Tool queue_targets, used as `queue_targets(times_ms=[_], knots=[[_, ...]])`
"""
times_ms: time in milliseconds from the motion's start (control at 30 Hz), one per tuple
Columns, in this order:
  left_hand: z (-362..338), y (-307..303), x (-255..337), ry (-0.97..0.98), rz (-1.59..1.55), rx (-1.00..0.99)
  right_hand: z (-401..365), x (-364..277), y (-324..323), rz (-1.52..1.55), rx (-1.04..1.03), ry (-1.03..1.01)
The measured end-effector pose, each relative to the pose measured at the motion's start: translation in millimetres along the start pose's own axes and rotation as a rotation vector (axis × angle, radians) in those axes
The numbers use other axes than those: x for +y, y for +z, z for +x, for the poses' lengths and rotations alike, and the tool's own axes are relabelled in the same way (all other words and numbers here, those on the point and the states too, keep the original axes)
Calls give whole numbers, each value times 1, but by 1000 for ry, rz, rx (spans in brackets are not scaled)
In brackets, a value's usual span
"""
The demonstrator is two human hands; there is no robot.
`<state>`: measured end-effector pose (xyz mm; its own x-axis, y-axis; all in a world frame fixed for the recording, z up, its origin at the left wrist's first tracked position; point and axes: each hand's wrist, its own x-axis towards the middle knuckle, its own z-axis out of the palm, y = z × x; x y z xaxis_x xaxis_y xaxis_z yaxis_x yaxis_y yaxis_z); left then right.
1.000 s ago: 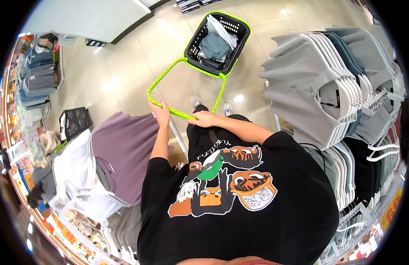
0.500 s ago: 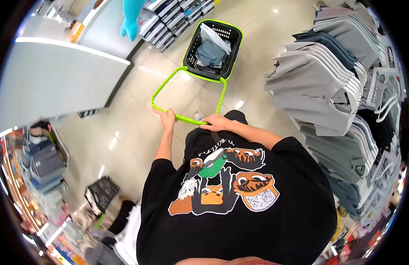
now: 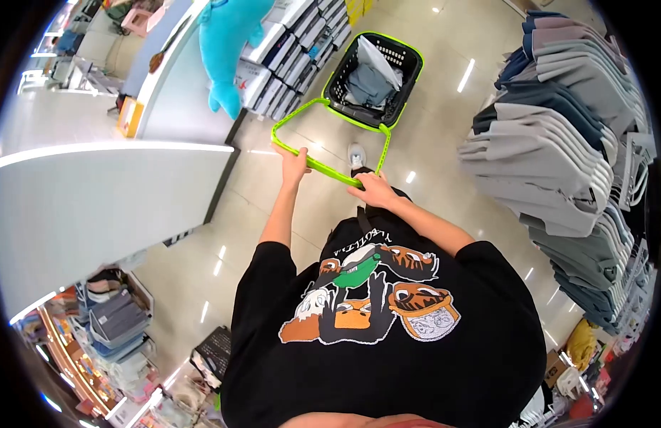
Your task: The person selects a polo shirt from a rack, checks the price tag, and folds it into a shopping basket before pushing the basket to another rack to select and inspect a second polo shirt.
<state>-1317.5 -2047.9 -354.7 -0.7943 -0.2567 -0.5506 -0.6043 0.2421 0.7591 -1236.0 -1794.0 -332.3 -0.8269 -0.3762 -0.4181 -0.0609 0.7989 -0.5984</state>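
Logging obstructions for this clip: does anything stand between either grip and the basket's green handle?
Nothing visible does: the left grip and right grip both hold the green handle directly. A shoe shows through its loop, not in between.

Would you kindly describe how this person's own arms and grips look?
Loose, plain black fabric short sleeves end near the elbows, leaving both forearms bare. The left grip and right grip are ungloved human hands, with no watch, bracelet or ring discernible.

Wearing a black short-sleeved T-shirt [image 3: 416, 378] with multicoloured cartoon print [image 3: 355, 314], black trousers [image 3: 377, 215] and, beyond the right fingers [image 3: 368, 187], a white shoe [image 3: 356, 154].
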Motion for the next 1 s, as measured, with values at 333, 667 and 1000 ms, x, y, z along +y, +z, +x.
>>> queue_targets(times_ms=[333,667,1000], knots=[[136,6,72,-2,-86,-179,147,14,-72,341,-270,-114],[247,31,127,77,53,-189,228,45,-126,488,-235,128],[382,50,174,48,138,-463,337,71,-161,505,-153,225]])
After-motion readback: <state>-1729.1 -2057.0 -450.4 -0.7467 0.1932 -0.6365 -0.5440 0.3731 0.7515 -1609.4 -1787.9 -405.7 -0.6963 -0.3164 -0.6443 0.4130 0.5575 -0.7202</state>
